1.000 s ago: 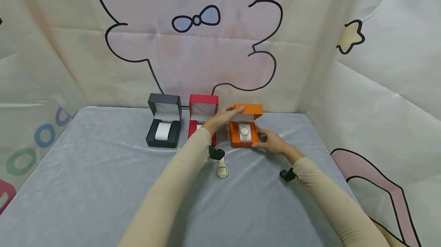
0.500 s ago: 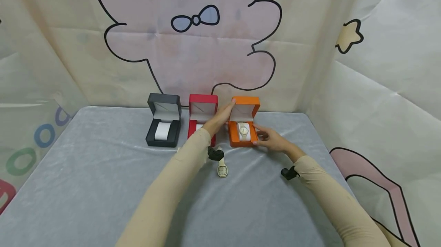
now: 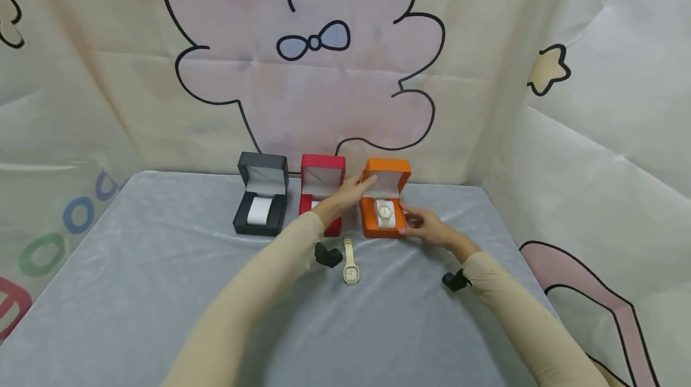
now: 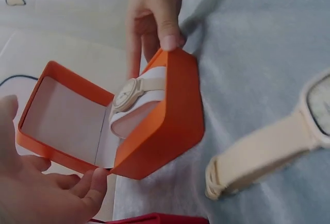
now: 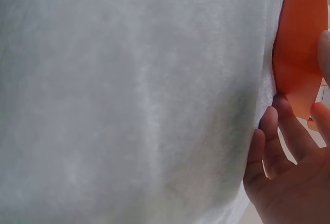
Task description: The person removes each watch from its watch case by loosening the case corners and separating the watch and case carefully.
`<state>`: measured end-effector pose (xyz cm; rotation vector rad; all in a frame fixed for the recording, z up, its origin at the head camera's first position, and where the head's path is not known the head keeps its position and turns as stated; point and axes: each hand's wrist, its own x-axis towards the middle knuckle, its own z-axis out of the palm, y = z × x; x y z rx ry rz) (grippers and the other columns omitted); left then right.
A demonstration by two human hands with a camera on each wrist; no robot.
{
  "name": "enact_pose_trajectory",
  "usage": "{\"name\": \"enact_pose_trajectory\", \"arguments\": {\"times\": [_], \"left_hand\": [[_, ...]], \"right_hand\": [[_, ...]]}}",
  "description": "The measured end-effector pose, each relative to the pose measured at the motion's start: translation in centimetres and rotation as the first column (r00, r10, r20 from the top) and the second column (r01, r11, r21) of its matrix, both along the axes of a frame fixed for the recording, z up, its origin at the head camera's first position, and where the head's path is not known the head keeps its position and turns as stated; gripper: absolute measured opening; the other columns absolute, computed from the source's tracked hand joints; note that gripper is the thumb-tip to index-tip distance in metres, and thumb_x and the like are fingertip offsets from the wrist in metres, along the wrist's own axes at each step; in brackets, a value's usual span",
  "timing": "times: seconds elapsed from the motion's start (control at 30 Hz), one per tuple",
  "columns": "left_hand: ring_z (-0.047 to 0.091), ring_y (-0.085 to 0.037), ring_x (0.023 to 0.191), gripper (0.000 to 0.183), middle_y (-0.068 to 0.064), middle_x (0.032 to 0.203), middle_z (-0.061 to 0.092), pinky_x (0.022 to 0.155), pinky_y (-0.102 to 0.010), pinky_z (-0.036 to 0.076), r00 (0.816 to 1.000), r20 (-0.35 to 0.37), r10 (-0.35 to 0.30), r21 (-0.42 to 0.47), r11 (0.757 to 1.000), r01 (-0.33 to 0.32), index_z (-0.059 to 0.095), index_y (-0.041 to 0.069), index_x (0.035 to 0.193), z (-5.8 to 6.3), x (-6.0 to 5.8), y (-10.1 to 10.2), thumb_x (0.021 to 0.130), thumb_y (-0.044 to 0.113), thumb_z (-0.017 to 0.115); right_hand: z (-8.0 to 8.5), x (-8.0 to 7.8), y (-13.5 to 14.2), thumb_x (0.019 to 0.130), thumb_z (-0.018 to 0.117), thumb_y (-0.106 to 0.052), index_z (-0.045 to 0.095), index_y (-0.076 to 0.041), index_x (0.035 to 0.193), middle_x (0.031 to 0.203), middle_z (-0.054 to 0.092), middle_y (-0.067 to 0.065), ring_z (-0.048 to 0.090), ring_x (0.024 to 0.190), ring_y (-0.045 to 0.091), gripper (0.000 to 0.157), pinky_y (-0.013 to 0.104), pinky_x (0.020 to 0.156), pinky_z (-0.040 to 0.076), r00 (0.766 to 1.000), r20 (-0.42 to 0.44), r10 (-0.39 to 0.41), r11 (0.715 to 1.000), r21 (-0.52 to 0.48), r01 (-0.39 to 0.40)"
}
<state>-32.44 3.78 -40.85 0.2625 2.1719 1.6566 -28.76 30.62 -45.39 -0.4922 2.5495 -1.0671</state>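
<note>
An orange watch box (image 3: 369, 228) stands with its lid raised at the right of a row of boxes. Inside, a cream-strapped watch (image 3: 385, 213) is wrapped round a white cushion (image 4: 157, 74). My left hand (image 3: 345, 195) is at the left side of the lid (image 4: 77, 159), fingers spread and loosely bent, fingertips beside the hinge in the left wrist view. My right hand (image 3: 429, 226) holds the right side of the box base, thumb at the front corner and fingers along the side. A second cream watch (image 3: 351, 267) lies flat on the cloth in front.
A red watch box (image 3: 324, 162), partly hidden by the left arm, and a dark grey watch box (image 3: 263, 162) stand open to the left. The grey one holds a bare white cushion (image 3: 260, 211). Grey cloth (image 3: 405, 327) covers the table; a printed curtain (image 3: 475, 123) hangs close behind.
The orange lid has swung back from half lowered to upright. My left hand has left its top and come down along its left side. My right hand stays at the base.
</note>
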Motion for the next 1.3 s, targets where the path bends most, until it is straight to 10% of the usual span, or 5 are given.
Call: {"name": "enact_pose_trajectory", "arguments": {"times": [0.5, 0.73, 1.3], "left_hand": [[0.049, -0.03, 0.139, 0.058, -0.011, 0.152, 0.051, 0.116, -0.049, 0.04, 0.917, -0.398, -0.023, -0.26, 0.962, -0.088, 0.044, 0.01, 0.152, -1.2, 2.5, -0.5, 0.101, 0.033, 0.06], [0.059, -0.035, 0.126, 0.045, -0.017, 0.139, 0.06, 0.106, -0.049, 0.048, 0.886, -0.447, -0.126, -0.209, 0.977, 0.034, 0.055, 0.005, 0.142, -1.2, 3.4, -0.5, 0.101, 0.021, 0.061], [0.055, -0.027, 0.129, 0.045, -0.006, 0.145, 0.059, 0.109, -0.049, 0.046, 0.927, -0.358, -0.112, -0.121, 0.99, 0.073, 0.056, 0.013, 0.145, -2.4, 4.1, 0.7, 0.102, 0.025, 0.06]], "right_hand": [[-0.1, 0.1, -0.1, 0.095, 0.071, -0.021, 0.03, -0.002, 0.157, 0.153, 0.045, 0.028, 0.059, 0.104, 0.028, 0.077, 0.029, 0.086, 0.048, 1.0, -0.022, -0.003, 1.0, -0.005, 0.003], [0.0, 0.2, 0.0, 0.097, 0.069, -0.019, 0.028, -0.001, 0.158, 0.153, 0.044, 0.028, 0.057, 0.104, 0.029, 0.075, 0.028, 0.084, 0.047, 1.0, 0.006, -0.008, 1.0, -0.012, 0.008], [0.1, 0.1, 0.2, 0.096, 0.071, -0.022, 0.029, -0.002, 0.158, 0.148, 0.049, 0.025, 0.053, 0.098, 0.024, 0.077, 0.026, 0.079, 0.044, 1.0, -0.003, 0.006, 1.0, -0.023, -0.006]]}}
